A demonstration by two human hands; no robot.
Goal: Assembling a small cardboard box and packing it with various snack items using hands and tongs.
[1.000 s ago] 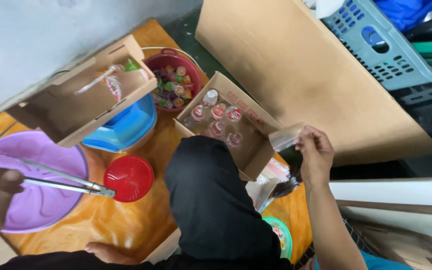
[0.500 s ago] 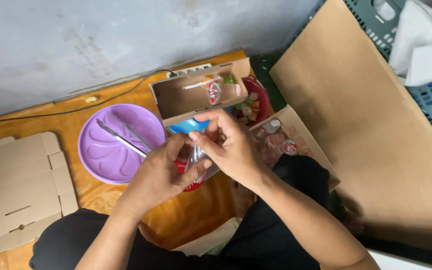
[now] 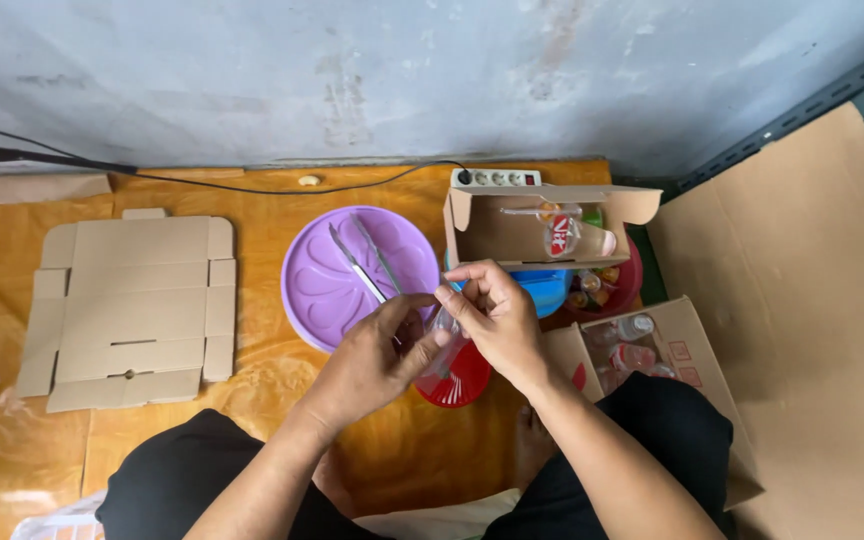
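Both hands, left hand [image 3: 372, 355] and right hand [image 3: 492, 315], still pinch clear plastic bag [image 3: 442, 335]; red bowl [image 3: 457, 380] below grip, unchanged.

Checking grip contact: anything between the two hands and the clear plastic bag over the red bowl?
Nothing visible. Left hand and right hand both pinch the clear plastic bag directly, above the red bowl.

Around one purple plate [image 3: 327, 290] lie one pair of metal tongs [image 3: 362, 262], one flattened cardboard box [image 3: 130, 305], two open cardboard boxes [image 3: 537, 228], one red bowl [image 3: 462, 378].
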